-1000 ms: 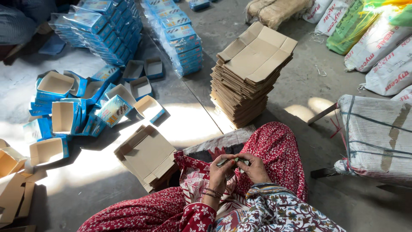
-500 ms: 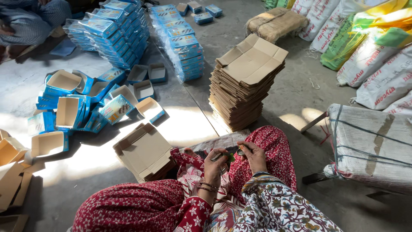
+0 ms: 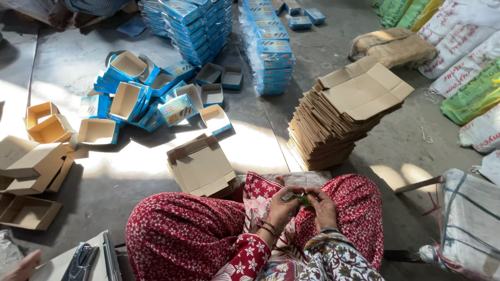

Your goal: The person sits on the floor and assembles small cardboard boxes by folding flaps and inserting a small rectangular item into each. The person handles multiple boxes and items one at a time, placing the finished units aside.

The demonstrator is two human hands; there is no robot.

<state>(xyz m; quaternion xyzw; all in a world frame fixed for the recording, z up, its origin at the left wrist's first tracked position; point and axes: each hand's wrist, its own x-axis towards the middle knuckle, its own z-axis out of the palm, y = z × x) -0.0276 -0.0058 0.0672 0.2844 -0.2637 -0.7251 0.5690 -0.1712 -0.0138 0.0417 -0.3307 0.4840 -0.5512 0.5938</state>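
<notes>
**Small green piece worked between both hands over the lap**

We sit on the grey concrete floor (image 3: 396, 140) with our left hand (image 3: 282, 208) and right hand (image 3: 324, 207) meeting above the red flowered cloth over our knees (image 3: 208, 229). Both pinch a small green object (image 3: 302, 199), too tiny to identify. Just ahead lies a flattened brown cardboard box blank (image 3: 202, 166); to its right leans a tall stack of flat brown cardboard blanks (image 3: 344, 114), apparently not yet folded. Toward the far left of the floor sit folded open blue cardboard trays (image 3: 127, 99), all empty as far as we can tell, and beyond them wrapped bundles of blue boxes (image 3: 271, 47) look finished. Empty tan cardboard boxes (image 3: 47, 125) sit at the left edge.
</notes>
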